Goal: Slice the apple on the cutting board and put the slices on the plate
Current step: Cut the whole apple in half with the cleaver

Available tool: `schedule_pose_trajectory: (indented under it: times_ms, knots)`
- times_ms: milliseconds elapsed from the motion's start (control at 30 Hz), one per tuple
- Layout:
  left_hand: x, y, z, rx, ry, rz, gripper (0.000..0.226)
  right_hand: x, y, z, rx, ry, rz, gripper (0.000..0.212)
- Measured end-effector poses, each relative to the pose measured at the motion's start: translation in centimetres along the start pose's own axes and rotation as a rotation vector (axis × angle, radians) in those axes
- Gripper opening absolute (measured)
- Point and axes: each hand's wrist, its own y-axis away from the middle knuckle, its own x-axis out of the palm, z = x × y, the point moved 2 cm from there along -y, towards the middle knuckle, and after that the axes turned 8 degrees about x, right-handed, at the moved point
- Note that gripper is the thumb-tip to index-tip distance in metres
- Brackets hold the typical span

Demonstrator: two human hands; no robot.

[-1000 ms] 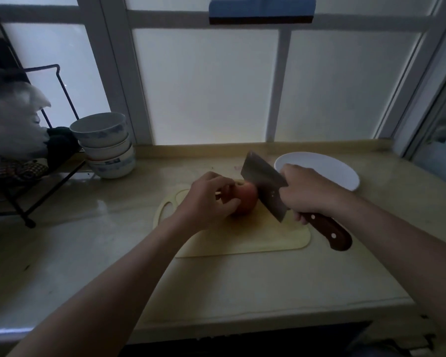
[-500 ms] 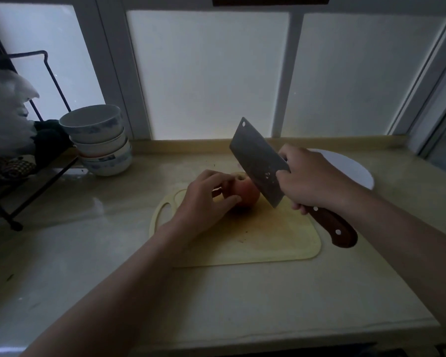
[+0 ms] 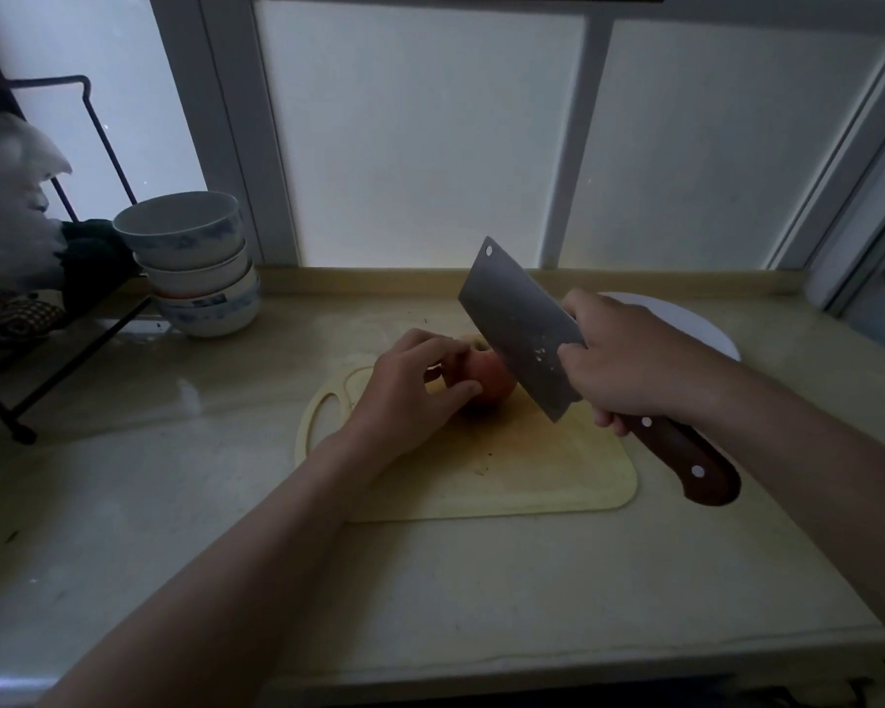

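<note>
A red apple [image 3: 490, 380] sits on the pale yellow cutting board [image 3: 532, 467]. My left hand [image 3: 410, 385] holds the apple from its left side, fingers curled over its top. My right hand [image 3: 629, 362] grips the brown riveted handle of a cleaver [image 3: 519, 327]. The blade is tilted, tip up, with its edge right beside the apple's right side. A white plate [image 3: 706, 332] lies behind my right hand, mostly hidden by it.
Three stacked bowls [image 3: 195, 263] stand at the back left beside a black wire rack [image 3: 47, 309] holding cloths. A frosted window runs along the back of the counter. The counter's front edge is near the bottom.
The cleaver was lifted from beside the apple, its tip rising higher, and stays raised over the apple's right side. My left hand keeps its hold on the apple.
</note>
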Motion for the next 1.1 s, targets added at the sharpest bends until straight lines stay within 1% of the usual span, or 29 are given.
schedule_pose_trajectory:
  times_ms: [67,200,300,367,567,700,1100]
  knots:
    - [0.0,0.0,-0.1,-0.004,-0.004,0.003,0.05,-0.1,0.5,0.1,0.008,0.037,0.06,0.022]
    - [-0.1,0.0,-0.1,0.004,-0.006,-0.005,0.049,-0.5,2.0,0.1,-0.002,0.115,0.151,0.042]
    - [-0.2,0.0,-0.3,0.004,-0.02,-0.005,0.049,-0.7,3.0,0.1,-0.005,0.147,0.173,0.072]
    - [-0.3,0.0,-0.4,-0.004,-0.025,0.001,0.049,-0.8,3.2,0.1,-0.004,0.148,0.174,0.083]
    - [-0.5,-0.1,-0.6,-0.003,-0.032,0.019,0.05,-1.2,2.7,0.3,0.024,0.091,0.163,0.086]
    - [-0.6,-0.1,-0.4,0.009,-0.048,0.032,0.051,-0.7,2.1,0.6,0.0,0.086,0.161,0.089]
    - [-0.4,-0.5,-0.3,0.003,-0.05,0.013,0.05,-0.9,1.1,2.1,-0.006,0.126,0.147,0.088]
